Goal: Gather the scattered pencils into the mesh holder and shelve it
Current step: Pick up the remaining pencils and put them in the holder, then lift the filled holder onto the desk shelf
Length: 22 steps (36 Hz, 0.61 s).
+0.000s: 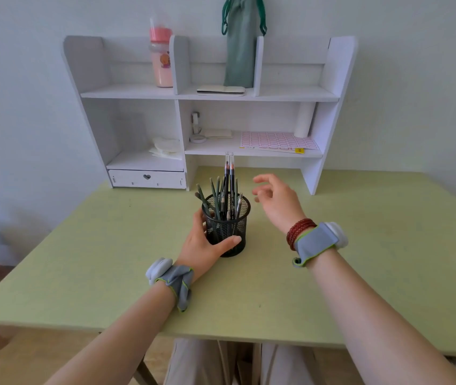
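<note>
A black mesh holder [228,226] stands upright on the green desk [110,259], just in front of the white shelf unit [182,93]. Several dark pencils [222,190] stick up out of it, two taller ones with clear caps. My left hand [201,244] wraps the holder's left and front side, thumb across the front. My right hand [275,202] hovers just right of the pencil tops, fingers spread and holding nothing. I see no loose pencils on the desk.
The shelf unit holds a pink bottle [161,59], a green pouch [239,43], a flat case [221,90], a sticker sheet [278,140], tape [197,138], a white roll [303,120] and a small drawer [147,177]. The upper-right shelf compartment [293,90] shows bare board.
</note>
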{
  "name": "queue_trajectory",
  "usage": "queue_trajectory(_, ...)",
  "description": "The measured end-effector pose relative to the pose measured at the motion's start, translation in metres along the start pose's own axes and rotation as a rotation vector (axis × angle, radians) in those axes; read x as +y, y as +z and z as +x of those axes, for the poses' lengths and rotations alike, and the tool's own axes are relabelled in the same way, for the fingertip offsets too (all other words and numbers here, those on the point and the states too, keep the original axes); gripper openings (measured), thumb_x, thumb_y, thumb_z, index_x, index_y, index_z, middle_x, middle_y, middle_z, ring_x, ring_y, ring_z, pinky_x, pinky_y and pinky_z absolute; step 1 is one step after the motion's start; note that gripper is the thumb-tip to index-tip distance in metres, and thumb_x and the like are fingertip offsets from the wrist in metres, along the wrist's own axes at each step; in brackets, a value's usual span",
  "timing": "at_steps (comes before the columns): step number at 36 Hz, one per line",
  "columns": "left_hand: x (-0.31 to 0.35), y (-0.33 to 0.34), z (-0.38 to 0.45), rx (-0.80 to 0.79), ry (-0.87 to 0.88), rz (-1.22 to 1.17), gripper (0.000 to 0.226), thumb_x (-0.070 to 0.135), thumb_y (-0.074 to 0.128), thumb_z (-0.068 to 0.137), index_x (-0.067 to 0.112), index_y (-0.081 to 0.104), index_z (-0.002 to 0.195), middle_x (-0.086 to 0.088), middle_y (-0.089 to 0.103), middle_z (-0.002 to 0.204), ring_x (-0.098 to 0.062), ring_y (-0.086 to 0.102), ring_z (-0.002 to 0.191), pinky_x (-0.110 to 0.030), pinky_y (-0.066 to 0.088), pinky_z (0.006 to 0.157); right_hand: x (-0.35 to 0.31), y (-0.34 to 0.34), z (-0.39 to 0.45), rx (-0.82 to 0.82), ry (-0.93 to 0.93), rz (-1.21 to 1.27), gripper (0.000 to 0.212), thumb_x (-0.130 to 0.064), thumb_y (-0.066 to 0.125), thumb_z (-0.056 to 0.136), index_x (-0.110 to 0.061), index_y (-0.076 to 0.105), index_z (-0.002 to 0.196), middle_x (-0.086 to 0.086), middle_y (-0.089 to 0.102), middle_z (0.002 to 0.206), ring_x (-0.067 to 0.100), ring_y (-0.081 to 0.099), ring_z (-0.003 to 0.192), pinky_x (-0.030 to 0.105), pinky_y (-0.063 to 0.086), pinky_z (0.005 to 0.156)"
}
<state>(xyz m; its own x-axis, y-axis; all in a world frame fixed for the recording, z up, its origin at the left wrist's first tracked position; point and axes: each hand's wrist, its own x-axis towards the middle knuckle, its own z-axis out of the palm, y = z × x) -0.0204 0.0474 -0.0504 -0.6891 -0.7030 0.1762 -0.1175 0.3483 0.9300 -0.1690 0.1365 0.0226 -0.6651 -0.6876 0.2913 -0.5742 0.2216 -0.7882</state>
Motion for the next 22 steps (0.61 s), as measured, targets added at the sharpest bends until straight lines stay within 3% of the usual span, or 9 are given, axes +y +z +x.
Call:
queue_trajectory(3,0.000,-0.001,-0.001,-0.011,-0.002,-0.050,0.093,0.048,0.080,0.061,0.026,0.030,0.137,0.012,0.053,0.131,-0.008,0.051,0.122,-0.034,0.042,0.105,0.012,0.005,-0.010,-0.113,0.044,0.053,0.045,0.004,0.038,0.089,-0.020,0.048,0.126,0.002,0.064,0.113,0.016,0.063,0.098,0.018,0.045,0.066)
queue_trajectory(6,0.000,-0.002,0.000,-0.017,-0.007,-0.126,0.097,0.055,0.077,0.057,0.022,0.032,0.137,0.008,0.053,0.133,-0.009,0.052,0.123,-0.038,0.042,0.106,0.019,0.011,-0.020,-0.268,0.081,0.117,0.058,0.011,0.040,0.085,-0.019,0.041,0.134,0.003,0.058,0.125,0.014,0.057,0.106,0.021,0.048,0.083)
queue_trajectory(9,0.000,-0.003,0.001,-0.030,-0.011,-0.152,0.089,0.052,0.078,0.060,0.023,0.038,0.133,0.012,0.056,0.129,-0.002,0.054,0.118,-0.036,0.044,0.104,0.024,0.016,-0.030,-0.441,0.094,0.216,0.064,0.012,0.048,0.080,-0.018,0.037,0.136,-0.002,0.052,0.127,0.011,0.052,0.111,0.008,0.044,0.082)
queue_trajectory(11,0.000,-0.003,0.001,-0.039,-0.009,-0.159,0.079,0.043,0.077,0.065,0.022,0.041,0.131,0.012,0.058,0.127,-0.001,0.056,0.115,-0.034,0.046,0.102,0.027,0.019,-0.035,-0.504,0.100,0.243,0.068,0.011,0.052,0.078,-0.018,0.035,0.137,-0.002,0.051,0.131,0.013,0.050,0.116,0.013,0.044,0.087)
queue_trajectory(17,0.003,-0.002,0.003,-0.052,-0.004,-0.203,0.075,0.026,0.077,0.069,0.011,0.041,0.133,0.004,0.059,0.125,-0.003,0.059,0.113,-0.024,0.048,0.096,0.030,0.025,-0.039,-0.473,0.072,0.196,0.072,-0.010,0.072,0.072,-0.025,0.036,0.133,-0.003,0.057,0.127,0.016,0.054,0.118,0.036,0.042,0.104)
queue_trajectory(22,0.014,0.003,0.012,-0.053,0.011,-0.258,0.068,0.023,0.077,0.064,0.012,0.047,0.125,0.006,0.063,0.118,-0.005,0.062,0.108,-0.024,0.050,0.092,0.027,0.014,-0.034,-0.402,0.065,0.162,0.075,-0.021,0.076,0.069,-0.028,0.038,0.133,-0.005,0.058,0.128,0.015,0.052,0.121,0.043,0.043,0.105)
